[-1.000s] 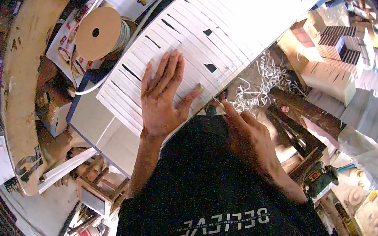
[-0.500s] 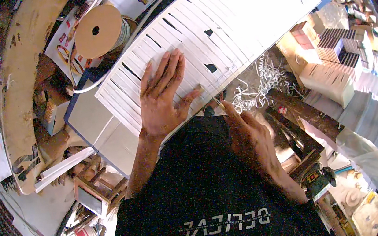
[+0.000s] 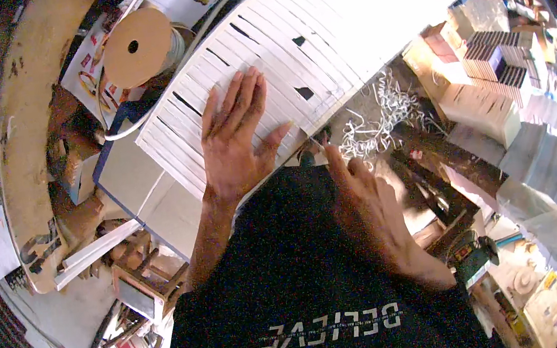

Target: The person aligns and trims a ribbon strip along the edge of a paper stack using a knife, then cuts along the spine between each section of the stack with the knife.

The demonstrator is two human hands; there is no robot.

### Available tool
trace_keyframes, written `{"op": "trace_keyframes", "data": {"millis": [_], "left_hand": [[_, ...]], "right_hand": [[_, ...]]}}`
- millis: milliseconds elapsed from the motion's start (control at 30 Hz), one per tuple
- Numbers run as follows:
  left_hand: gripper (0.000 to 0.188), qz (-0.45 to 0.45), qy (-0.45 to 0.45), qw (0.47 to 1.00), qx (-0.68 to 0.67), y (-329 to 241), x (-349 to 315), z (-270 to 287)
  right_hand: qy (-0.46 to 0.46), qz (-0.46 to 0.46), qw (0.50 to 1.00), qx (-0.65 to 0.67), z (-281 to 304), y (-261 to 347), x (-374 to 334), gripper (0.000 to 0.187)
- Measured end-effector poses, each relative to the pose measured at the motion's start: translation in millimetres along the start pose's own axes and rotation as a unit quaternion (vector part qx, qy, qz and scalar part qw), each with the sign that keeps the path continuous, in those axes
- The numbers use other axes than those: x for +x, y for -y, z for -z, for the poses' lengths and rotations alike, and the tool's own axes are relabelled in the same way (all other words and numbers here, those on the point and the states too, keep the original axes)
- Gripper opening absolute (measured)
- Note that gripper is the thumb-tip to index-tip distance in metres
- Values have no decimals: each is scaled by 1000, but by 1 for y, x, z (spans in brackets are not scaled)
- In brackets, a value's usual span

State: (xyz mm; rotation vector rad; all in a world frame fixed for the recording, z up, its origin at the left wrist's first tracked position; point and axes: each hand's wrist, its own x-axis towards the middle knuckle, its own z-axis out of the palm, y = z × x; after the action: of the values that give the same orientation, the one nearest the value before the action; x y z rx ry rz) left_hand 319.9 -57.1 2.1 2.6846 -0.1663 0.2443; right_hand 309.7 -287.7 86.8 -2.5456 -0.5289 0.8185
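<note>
My left hand lies flat with fingers spread on a long row of white book blocks, packed side by side, with dark gaps between some of them. My right hand is at the near edge of the row, closed around a thin pointed tool. Only a narrow, blade-like end of it shows beyond the index finger; the rest is hidden in the grip. The tip is at the row's near edge, close to my left thumb, beside a narrow slit between blocks.
A large spool of pale cord stands beyond the row at left. Curly white paper trimmings lie to the right, below the row's edge. Stacked books and wooden pieces are further right. A small wooden stool is at lower left.
The view has shifted slightly. The tool tip sits a little nearer me, and a slit shows between blocks by the left thumb. My left hand stays flat on the row.
</note>
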Motion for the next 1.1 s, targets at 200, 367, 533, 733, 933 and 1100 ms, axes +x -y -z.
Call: {"op": "trace_keyframes", "data": {"millis": [200, 367, 533, 733, 933, 1100], "left_hand": [[66, 8, -7, 1000, 4, -5, 2, 0], [67, 4, -13, 1000, 0, -4, 1, -2], [68, 12, -17, 1000, 6, -2, -4, -2], [72, 2, 27, 1000, 11, 0, -16, 11], [73, -5, 21, 1000, 4, 4, -16, 7], [71, -2, 13, 1000, 8, 4, -18, 6]], "right_hand": [[67, -21, 997, -21, 6, 0, -7, 67], [27, 1, 999, -25, 7, 4, -8, 65], [110, -131, 984, -43, 5, -25, -31, 50], [-123, -35, 989, 74, 9, -28, -36, 43], [-87, 32, 985, 142, -30, -24, -15, 61], [-99, 46, 985, 130, -35, -20, -7, 52]]}}
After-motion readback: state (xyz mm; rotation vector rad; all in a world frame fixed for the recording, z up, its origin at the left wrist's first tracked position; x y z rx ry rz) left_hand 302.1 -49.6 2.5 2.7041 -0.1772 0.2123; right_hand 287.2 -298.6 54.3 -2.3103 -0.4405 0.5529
